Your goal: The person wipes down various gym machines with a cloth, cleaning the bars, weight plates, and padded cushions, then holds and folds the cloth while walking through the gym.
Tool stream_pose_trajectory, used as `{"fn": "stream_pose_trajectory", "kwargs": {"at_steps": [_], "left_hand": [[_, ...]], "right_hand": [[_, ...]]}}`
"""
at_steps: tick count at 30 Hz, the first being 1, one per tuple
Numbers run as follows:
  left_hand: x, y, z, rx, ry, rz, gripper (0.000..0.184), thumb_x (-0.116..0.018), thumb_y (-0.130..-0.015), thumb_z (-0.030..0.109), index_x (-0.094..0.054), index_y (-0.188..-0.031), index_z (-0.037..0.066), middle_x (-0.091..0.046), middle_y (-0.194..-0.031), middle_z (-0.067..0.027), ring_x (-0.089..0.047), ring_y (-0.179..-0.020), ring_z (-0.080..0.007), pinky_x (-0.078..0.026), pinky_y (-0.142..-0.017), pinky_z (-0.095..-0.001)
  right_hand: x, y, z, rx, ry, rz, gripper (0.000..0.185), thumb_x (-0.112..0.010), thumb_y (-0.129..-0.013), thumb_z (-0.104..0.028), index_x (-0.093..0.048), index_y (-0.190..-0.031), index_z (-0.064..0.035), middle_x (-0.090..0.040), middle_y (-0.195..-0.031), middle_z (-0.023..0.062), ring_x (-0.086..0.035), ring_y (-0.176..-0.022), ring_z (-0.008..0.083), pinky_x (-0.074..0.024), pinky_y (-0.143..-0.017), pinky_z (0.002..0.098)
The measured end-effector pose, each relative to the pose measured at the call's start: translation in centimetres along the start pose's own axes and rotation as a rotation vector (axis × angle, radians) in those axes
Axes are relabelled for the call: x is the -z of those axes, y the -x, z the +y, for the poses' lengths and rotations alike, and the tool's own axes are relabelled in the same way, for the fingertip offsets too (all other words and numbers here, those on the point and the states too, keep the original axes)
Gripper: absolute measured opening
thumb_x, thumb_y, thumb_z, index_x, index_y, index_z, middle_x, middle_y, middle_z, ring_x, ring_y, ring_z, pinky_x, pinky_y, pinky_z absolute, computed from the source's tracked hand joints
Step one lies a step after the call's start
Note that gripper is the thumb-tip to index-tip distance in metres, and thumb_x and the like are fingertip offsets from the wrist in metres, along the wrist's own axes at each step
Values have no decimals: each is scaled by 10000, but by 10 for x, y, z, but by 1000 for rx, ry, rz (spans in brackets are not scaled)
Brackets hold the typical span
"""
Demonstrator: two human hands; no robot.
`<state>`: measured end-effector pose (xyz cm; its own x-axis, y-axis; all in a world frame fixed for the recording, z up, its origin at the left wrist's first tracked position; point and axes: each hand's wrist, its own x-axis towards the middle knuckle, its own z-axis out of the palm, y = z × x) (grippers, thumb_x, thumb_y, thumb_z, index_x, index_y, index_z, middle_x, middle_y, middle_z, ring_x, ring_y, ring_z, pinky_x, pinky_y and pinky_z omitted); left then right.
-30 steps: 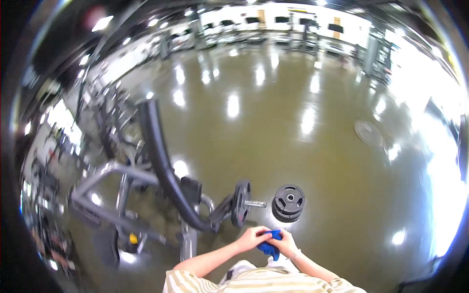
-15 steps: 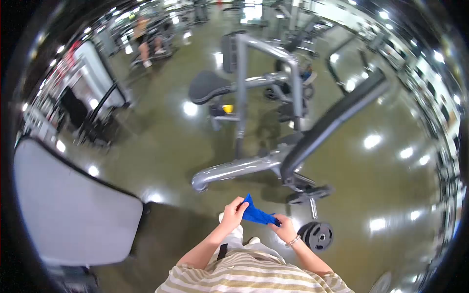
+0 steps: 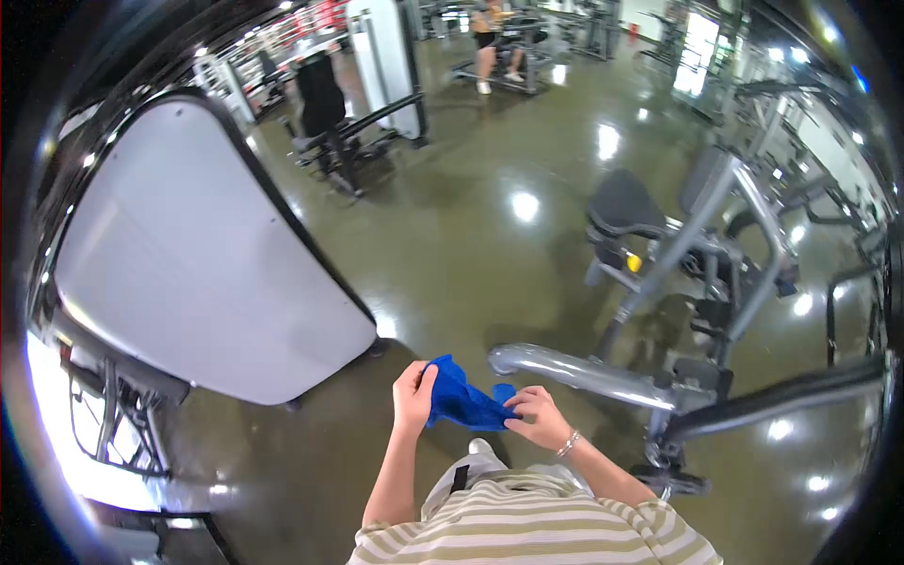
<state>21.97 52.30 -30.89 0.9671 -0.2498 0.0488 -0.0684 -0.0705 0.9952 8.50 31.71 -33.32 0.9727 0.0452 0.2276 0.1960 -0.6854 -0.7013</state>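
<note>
A blue cloth (image 3: pixel 461 397) stretches between my two hands in front of my body, loosely bunched. My left hand (image 3: pixel 412 395) grips its left end, with the thumb on top. At the other end, my right hand (image 3: pixel 539 418) pinches the cloth between thumb and fingers, and a small flap of it sticks up beside the fingertips. A bracelet (image 3: pixel 569 443) is on my right wrist. Below the cloth, one light shoe (image 3: pixel 480 445) shows on the floor.
A large pale machine panel (image 3: pixel 207 254) stands close on my left. To the right is a grey weight machine with a padded seat (image 3: pixel 625 201) and a low tube (image 3: pixel 574 369) reaching toward me. Farther off, a person (image 3: pixel 486 47) is beside equipment. The floor (image 3: pixel 452 235) is shiny.
My view has turned left, so the weight machine now lies farther right and the pale panel fills more of the left. The cloth is spread wider, still held in both hands.
</note>
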Motion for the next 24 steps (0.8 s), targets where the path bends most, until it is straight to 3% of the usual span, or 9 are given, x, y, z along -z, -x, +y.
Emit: {"fn": "stream_pose_trajectory", "kwargs": {"at_steps": [1, 3, 6, 8, 10, 14, 16, 21, 24], "left_hand": [[13, -16, -6, -60, 41, -3, 146, -554, -899, 108, -605, -959, -15, -609, -808, -15, -538, -723, -59, -441, -673, -208], [34, -37, -8, 229, 346, 18, 289, -468, -942, 247, -587, -1043, 4, -632, -897, -62, -581, -816, -119, -463, -739, -273], [55, -55, -97, 639, 912, 147, 442, -335, -962, 383, -529, -1164, 41, -631, -1025, -118, -595, -942, -218, -471, -840, -406], [88, -34, -241, 479, 1101, -376, 488, -327, -948, 431, -537, -1133, 30, -621, -1060, -135, -585, -971, -259, -448, -891, -429], [56, -17, -217, 706, 751, 125, 539, -329, -932, 469, -585, -1021, 3, -626, -1050, -133, -580, -977, -281, -443, -895, -408], [73, -43, -133, 794, 1357, 33, 532, -345, -939, 476, -597, -972, 9, -638, -950, -110, -567, -953, -217, -433, -858, -337], [78, -95, -98, 855, 969, 55, 607, -330, -929, 530, -574, -1079, -5, -613, -1054, -98, -550, -996, -206, -414, -898, -338], [97, -227, -121, 718, 1012, -191, 707, -173, -916, 611, -399, -1330, 83, -507, -1268, -85, -484, -1146, -207, -344, -1007, -382], [90, -316, -101, 888, 796, -17, 691, -202, -923, 592, -410, -1315, 61, -533, -1243, -101, -505, -1137, -227, -368, -985, -406]], "right_hand": [[-8, -20, -3, -111, -386, 3, 187, -669, -759, -183, -653, -866, -31, -628, -952, 93, -564, -850, 258, -433, -826, 365], [-16, -60, -17, -469, -1131, -127, 147, -618, -848, -142, -638, -889, -1, -624, -1003, 46, -583, -864, 141, -457, -755, 261], [-39, -122, -21, -624, -1567, -149, 116, -583, -875, -109, -579, -970, -44, -617, -925, 11, -599, -839, 111, -487, -740, 253], [-56, -162, -18, -622, -1612, -222, 226, -572, -873, -91, -538, -1087, -25, -625, -968, 44, -616, -867, 148, -505, -787, 317], [-69, -201, -14, -591, -1400, -203, 211, -549, -883, -78, -525, -1089, -35, -621, -975, 53, -616, -869, 144, -506, -781, 308], [-100, -270, -1, -729, -1306, -225, 100, -522, -895, -92, -547, -970, -31, -631, -855, 42, -633, -729, 129, -529, -639, 264], [-114, -306, 11, -738, -1322, -278, 119, -505, -905, -117, -551, -983, -39, -631, -838, 32, -638, -715, 124, -528, -606, 256], [-138, -426, 59, -848, -1413, -362, 279, -458, -934, -187, -483, -1175, -48, -618, -943, 59, -632, -777, 162, -539, -636, 313], [-119, -512, 71, -840, -1402, -480, 291, -422, -955, -203, -458, -1202, -54, -619, -1002, 82, -643, -860, 192, -563, -694, 359]]}}
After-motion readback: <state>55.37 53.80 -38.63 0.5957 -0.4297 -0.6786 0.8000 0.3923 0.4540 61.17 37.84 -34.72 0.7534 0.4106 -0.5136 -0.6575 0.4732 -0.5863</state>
